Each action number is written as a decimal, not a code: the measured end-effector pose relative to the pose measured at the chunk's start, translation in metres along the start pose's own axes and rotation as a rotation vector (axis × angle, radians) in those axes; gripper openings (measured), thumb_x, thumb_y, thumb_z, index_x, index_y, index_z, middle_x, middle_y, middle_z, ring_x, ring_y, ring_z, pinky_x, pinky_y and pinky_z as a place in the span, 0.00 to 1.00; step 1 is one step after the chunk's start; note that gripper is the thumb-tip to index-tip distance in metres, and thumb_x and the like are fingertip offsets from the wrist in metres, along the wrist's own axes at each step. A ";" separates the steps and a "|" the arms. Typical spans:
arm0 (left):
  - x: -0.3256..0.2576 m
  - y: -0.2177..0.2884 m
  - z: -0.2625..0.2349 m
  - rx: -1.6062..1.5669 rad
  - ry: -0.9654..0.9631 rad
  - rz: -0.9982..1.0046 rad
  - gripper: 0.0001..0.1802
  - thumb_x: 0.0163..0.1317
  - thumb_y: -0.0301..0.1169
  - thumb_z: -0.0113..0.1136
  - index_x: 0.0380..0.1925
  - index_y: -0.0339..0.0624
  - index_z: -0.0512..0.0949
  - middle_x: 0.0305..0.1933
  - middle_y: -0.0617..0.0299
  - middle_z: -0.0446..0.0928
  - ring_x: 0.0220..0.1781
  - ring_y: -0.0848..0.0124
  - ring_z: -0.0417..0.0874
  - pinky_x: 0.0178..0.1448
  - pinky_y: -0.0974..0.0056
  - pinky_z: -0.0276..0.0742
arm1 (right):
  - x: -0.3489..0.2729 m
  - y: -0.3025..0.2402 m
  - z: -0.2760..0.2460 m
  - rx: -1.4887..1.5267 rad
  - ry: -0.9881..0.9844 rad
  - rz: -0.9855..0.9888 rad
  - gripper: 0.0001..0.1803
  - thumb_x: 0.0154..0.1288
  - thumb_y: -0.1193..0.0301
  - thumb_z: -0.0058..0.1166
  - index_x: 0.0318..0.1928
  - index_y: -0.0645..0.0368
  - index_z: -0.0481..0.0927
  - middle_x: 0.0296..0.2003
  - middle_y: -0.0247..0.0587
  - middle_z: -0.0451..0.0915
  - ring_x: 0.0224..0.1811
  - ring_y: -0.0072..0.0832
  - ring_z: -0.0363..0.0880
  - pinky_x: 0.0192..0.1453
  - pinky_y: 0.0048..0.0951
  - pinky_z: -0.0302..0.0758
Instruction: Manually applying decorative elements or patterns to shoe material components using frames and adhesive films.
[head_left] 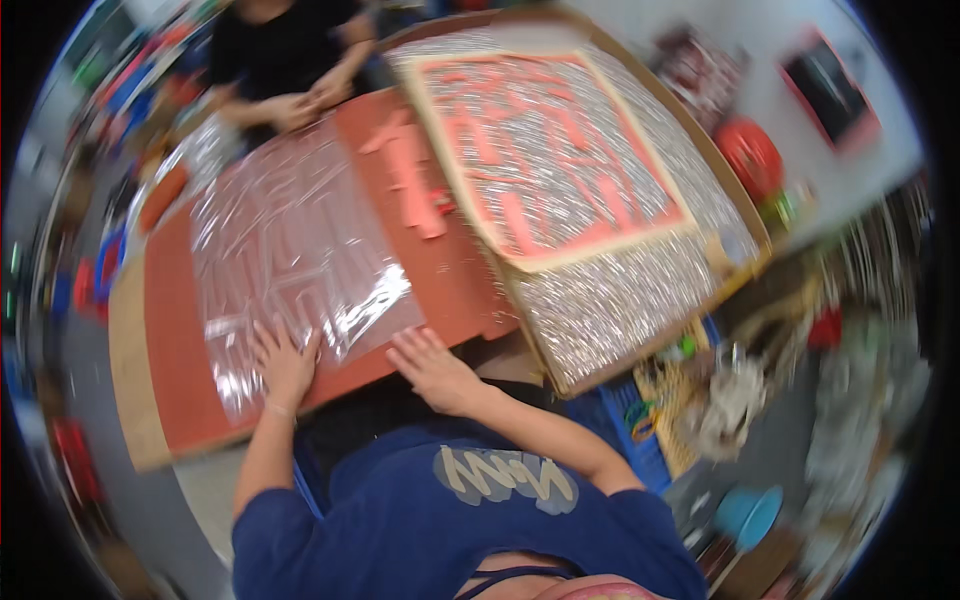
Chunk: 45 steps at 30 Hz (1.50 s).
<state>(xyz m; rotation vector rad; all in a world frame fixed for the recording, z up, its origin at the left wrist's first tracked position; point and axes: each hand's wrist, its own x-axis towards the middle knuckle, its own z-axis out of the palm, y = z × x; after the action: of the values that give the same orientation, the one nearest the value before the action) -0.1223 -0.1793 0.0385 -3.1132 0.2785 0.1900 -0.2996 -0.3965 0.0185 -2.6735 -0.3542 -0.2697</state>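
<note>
I see my left hand [285,362] spread flat on the near edge of the clear plastic sheet [290,240], which runs far-left across the red board [440,290]. My right hand [430,365] lies open and empty just right of the sheet's near corner.

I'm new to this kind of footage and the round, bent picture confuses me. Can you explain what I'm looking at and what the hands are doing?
There is no machine here. One fisheye camera on a person's head looks down, bending straight edges. The left hand and right hand press flat on a clear plastic sheet and the red board under it; neither grips anything. To the right lies a glittery silver board with a red cut-out sheet. Across the table another person's hands touch the plastic's far edge.
</note>
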 end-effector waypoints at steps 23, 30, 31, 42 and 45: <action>-0.020 -0.065 0.036 -0.652 0.485 0.079 0.24 0.64 0.46 0.48 0.47 0.38 0.77 0.62 0.38 0.65 0.70 0.38 0.53 0.71 0.36 0.34 | 0.166 -0.036 -0.163 0.765 1.055 0.171 0.34 0.64 0.81 0.43 0.69 0.62 0.50 0.59 0.50 0.67 0.38 0.26 0.78 0.43 0.29 0.76; -0.021 -0.081 0.028 -0.985 0.416 0.250 0.16 0.64 0.41 0.50 0.39 0.40 0.79 0.54 0.48 0.75 0.68 0.45 0.60 0.71 0.40 0.41 | 0.311 -0.030 -0.121 0.258 0.571 0.013 0.27 0.62 0.73 0.49 0.62 0.63 0.64 0.45 0.46 0.75 0.47 0.35 0.75 0.56 0.31 0.69; -0.022 -0.086 0.029 -1.055 0.438 0.279 0.15 0.64 0.40 0.50 0.38 0.40 0.79 0.52 0.50 0.77 0.67 0.46 0.63 0.71 0.42 0.44 | 0.334 -0.046 -0.096 0.068 0.140 0.536 0.31 0.62 0.63 0.54 0.63 0.62 0.63 0.54 0.54 0.72 0.56 0.42 0.72 0.62 0.34 0.66; -0.021 -0.091 0.025 -1.307 0.394 0.547 0.13 0.67 0.33 0.48 0.31 0.39 0.80 0.42 0.58 0.81 0.54 0.56 0.76 0.63 0.55 0.63 | 0.303 0.029 0.084 -0.277 0.138 0.264 0.28 0.66 0.54 0.44 0.61 0.58 0.68 0.66 0.51 0.60 0.70 0.45 0.54 0.72 0.50 0.47; -0.023 -0.091 0.021 -1.354 0.342 0.570 0.14 0.67 0.32 0.47 0.30 0.38 0.80 0.37 0.59 0.82 0.52 0.58 0.77 0.59 0.58 0.66 | 0.301 0.031 0.087 -0.336 0.212 0.166 0.27 0.65 0.55 0.46 0.58 0.58 0.70 0.63 0.51 0.64 0.67 0.45 0.58 0.71 0.47 0.51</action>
<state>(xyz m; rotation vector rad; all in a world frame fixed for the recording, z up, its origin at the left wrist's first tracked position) -0.1306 -0.0853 0.0205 -4.1890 1.6756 -0.3165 0.0064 -0.3241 0.0018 -2.9403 -0.0195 -0.6020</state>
